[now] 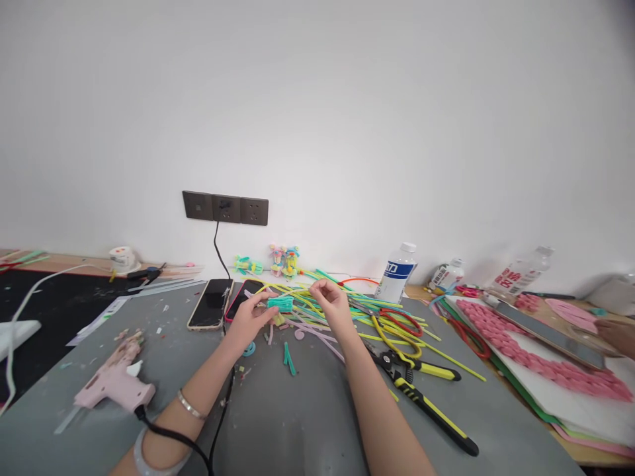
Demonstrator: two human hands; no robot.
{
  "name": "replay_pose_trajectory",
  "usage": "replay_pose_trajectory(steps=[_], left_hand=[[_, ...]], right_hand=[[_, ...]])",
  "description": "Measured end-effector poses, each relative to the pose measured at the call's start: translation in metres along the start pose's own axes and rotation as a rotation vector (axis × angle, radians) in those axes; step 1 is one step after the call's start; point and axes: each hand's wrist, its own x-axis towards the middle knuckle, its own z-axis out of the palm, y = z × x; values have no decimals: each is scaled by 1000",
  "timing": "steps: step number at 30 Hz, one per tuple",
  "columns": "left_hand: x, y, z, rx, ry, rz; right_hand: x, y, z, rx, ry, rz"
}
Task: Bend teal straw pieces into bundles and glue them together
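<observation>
My left hand (249, 318) pinches a small teal fuzzy bundle of pipe cleaner (280, 303) just above the grey table mat (288, 416). My right hand (331, 303) is closed in a pinch beside it, its fingertips on a thin yellow-green strand that runs to the bundle. Right behind both hands lies a heap of yellow, green and purple pipe cleaners (342, 314). A short teal offcut (288, 357) lies on the mat below my hands.
A pink glue gun (113, 383) with a black cord lies at left. Two phones (211, 303) rest by the wall sockets (225, 208). Yellow-black pliers (421, 390), red-handled scissors (397, 318), bottles (397, 272) and a board of pink shapes (540, 360) are at right, with another person's hand (615, 334).
</observation>
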Motion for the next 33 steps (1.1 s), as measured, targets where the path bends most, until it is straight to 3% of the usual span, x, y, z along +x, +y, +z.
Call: replay_pose_trajectory(steps=[4,7,17,33], left_hand=[[-1,2,2,-30,3,-4],[-2,3,2,-45,-2,-7],[0,1,1,-15,-17,2],[0,2,1,-19,-7,37]], right_hand=[[-5,-4,12,8,-146,13],[-7,-5,17,-27,-181,2],[-8,3,22,-34,-113,7],[-6,19,19,37,-230,76]])
